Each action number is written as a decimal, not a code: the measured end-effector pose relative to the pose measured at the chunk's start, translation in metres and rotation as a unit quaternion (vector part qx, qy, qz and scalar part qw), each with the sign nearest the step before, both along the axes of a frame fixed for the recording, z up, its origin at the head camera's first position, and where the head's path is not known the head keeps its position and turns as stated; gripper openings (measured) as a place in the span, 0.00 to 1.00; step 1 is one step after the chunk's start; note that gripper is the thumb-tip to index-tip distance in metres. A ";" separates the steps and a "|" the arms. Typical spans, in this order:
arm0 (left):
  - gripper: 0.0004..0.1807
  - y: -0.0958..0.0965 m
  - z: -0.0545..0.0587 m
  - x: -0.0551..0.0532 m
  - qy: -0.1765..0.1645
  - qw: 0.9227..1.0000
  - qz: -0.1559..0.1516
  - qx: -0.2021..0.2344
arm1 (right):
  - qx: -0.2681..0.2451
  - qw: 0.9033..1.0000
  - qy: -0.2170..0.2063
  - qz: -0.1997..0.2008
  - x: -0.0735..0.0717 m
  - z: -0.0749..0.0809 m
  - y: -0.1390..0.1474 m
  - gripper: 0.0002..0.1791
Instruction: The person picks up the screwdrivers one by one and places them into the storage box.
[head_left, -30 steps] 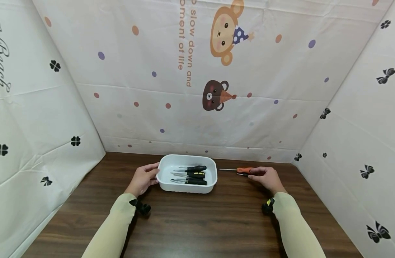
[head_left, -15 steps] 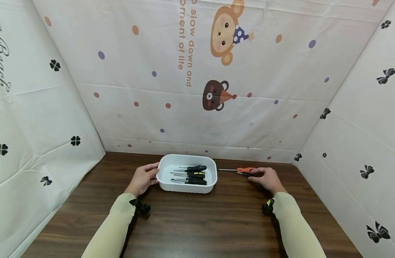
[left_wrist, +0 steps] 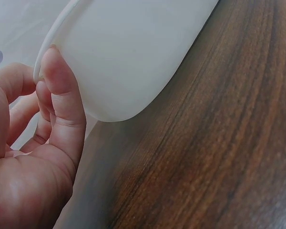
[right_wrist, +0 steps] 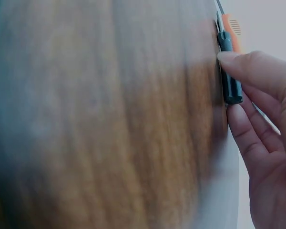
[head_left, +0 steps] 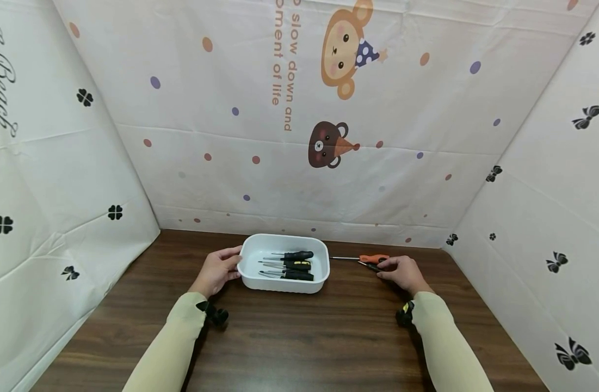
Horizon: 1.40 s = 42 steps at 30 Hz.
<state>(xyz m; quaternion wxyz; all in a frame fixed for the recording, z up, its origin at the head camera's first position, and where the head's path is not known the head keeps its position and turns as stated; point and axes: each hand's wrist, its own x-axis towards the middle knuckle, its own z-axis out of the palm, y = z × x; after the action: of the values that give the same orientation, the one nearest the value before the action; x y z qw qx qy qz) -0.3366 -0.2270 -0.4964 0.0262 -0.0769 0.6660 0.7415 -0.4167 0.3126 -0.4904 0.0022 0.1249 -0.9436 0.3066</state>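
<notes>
A white plastic bin (head_left: 279,286) stands on the wooden table, with several black-handled screwdrivers (head_left: 297,276) lying inside. My left hand (head_left: 217,271) pinches its left end; in the left wrist view the thumb (left_wrist: 62,90) presses the outer wall just below the rim, fingers curled over the other side. Right of the bin, an orange-handled screwdriver (head_left: 372,258) lies with its shaft towards the bin. Just in front of it, my right hand (head_left: 404,272) pinches a small black screwdriver (right_wrist: 231,78) by the handle. Its short shaft points left, and the fingers behind the handle are partly hidden.
A printed white cloth (head_left: 260,179) hangs behind the table, and more cloth walls stand at the left and right. The brown table (head_left: 309,337) extends in front of the bin between both forearms. Each wrist carries a small black camera (head_left: 405,314).
The small black screwdriver has turned slightly in my right hand, and more of its handle shows beside the orange one. The right hand has dropped a little. My left hand and the bin stay put.
</notes>
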 end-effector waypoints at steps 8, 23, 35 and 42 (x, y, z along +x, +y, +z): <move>0.27 0.002 0.014 0.009 -0.001 1.000 -0.015 0.008 | 0.014 1.000 0.002 -0.010 0.001 -0.001 -0.001 0.09; 0.26 0.000 0.002 0.001 0.005 1.000 -0.001 -0.001 | -0.013 1.000 -0.003 -0.017 0.006 0.005 -0.005 0.08; 0.26 0.001 0.001 0.001 0.001 1.000 -0.002 -0.005 | -0.093 0.995 0.023 -0.019 0.016 0.016 -0.014 0.13; 0.27 0.001 0.003 0.003 0.002 1.000 -0.003 0.004 | -0.126 0.991 0.031 -0.016 0.022 0.025 -0.022 0.14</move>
<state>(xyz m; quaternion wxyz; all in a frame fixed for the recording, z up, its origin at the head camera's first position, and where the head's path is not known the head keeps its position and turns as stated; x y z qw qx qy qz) -0.3337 -0.2257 -0.4934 0.0273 -0.0736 0.6635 0.7440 -0.3948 0.2909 -0.4653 0.0526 0.1177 -0.8989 0.4188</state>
